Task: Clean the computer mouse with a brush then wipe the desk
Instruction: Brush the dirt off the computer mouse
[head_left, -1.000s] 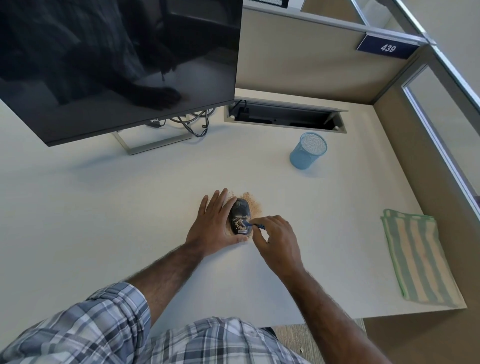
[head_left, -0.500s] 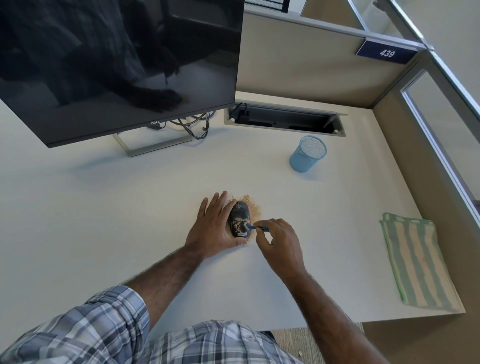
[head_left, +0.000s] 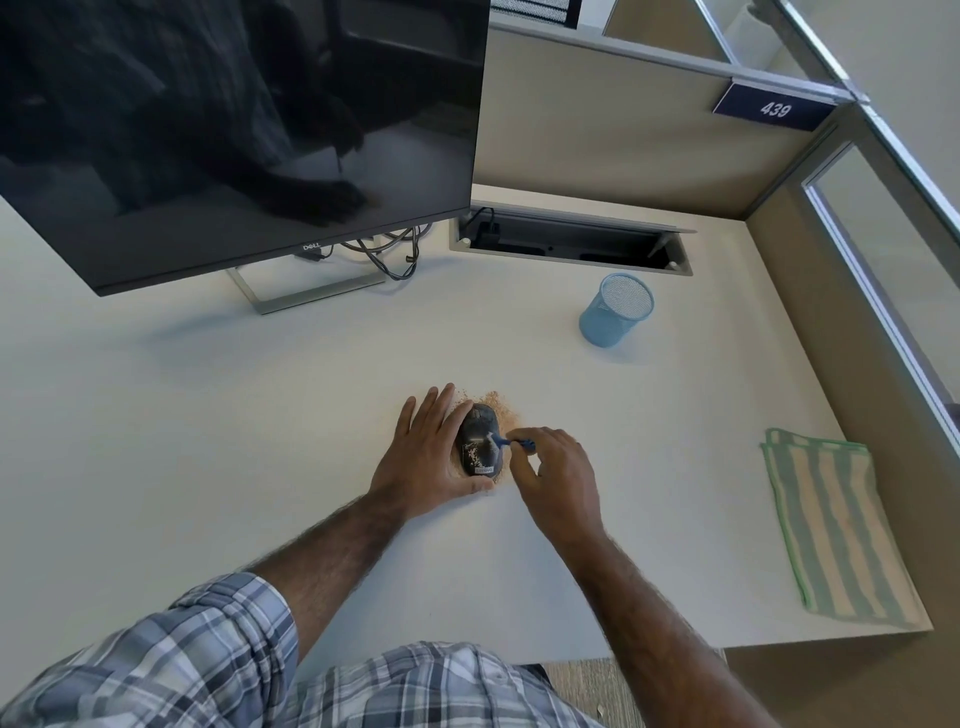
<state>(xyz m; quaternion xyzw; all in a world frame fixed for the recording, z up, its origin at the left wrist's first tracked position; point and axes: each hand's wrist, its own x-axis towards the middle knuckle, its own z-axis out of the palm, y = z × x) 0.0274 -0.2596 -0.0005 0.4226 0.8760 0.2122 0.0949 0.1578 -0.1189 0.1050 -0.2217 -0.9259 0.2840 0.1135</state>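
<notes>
A black computer mouse (head_left: 479, 434) speckled with tan crumbs lies near the middle of the white desk (head_left: 208, 415). My left hand (head_left: 428, 457) clasps its left side and near end, fingers spread flat on the desk. My right hand (head_left: 558, 480) pinches a small blue brush (head_left: 511, 442), whose tip rests on the mouse's right side. Tan crumbs (head_left: 501, 408) lie scattered on the desk around the far and right side of the mouse.
A green and beige striped cloth (head_left: 831, 525) lies folded at the desk's right edge. A blue mesh cup (head_left: 615, 317) stands behind the mouse. A dark monitor (head_left: 234, 130) on a stand fills the far left, with cables and a cable tray (head_left: 569, 241) behind.
The brush tip has shifted slightly up the mouse's right side. My left hand keeps its hold; the mouse has not moved.
</notes>
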